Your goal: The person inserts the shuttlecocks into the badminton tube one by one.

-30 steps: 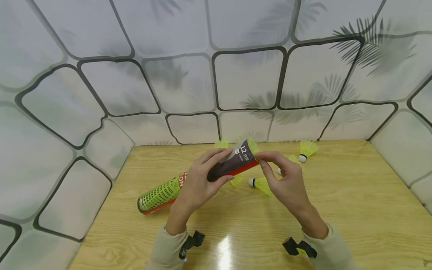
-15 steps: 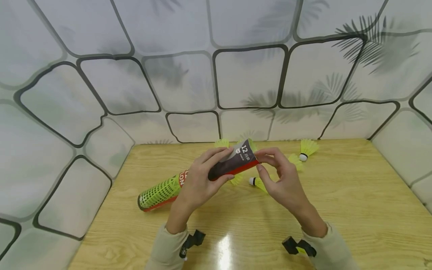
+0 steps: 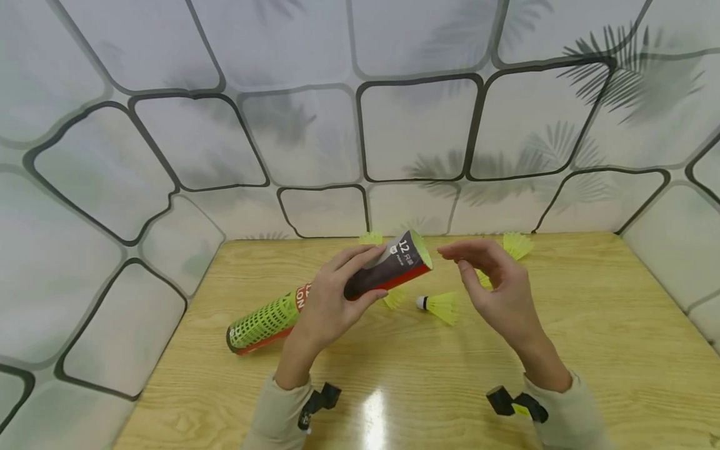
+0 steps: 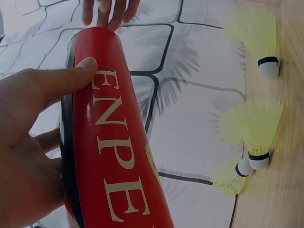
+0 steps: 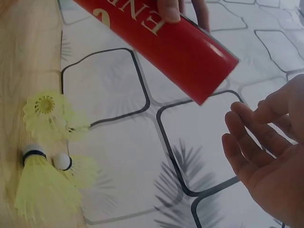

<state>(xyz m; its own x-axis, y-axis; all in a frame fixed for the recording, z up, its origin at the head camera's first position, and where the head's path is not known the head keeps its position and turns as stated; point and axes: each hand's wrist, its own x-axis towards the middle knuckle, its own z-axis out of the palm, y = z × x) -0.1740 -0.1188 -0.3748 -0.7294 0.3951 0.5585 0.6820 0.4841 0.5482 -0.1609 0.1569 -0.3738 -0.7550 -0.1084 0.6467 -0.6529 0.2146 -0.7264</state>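
Note:
My left hand (image 3: 329, 303) grips a shuttlecock tube (image 3: 390, 269), red and dark with a green mesh-patterned section. The tube slants up to the right, its uncapped right end showing a pale green inside. In the left wrist view, the thumb lies across the tube's red side (image 4: 114, 137). My right hand (image 3: 502, 290) hovers just right of the tube's mouth, apart from it. Its fingers are loosely bent and hold nothing, as the right wrist view of that hand (image 5: 270, 147) confirms. Below the tube's mouth, a yellow shuttlecock (image 3: 443, 306) lies on the table.
Other yellow shuttlecocks lie about the wooden table (image 3: 607, 337): one at the back right (image 3: 516, 245), one at the back behind the tube (image 3: 371, 238), and one partly hidden by the right hand (image 3: 482, 279). A patterned backdrop (image 3: 416, 131) rises behind and at both sides.
My right hand has left the tube's mouth and moved right, uncovering the open end and more of the shuttlecock below. The left hand keeps hold of the tube in nearly the same place.

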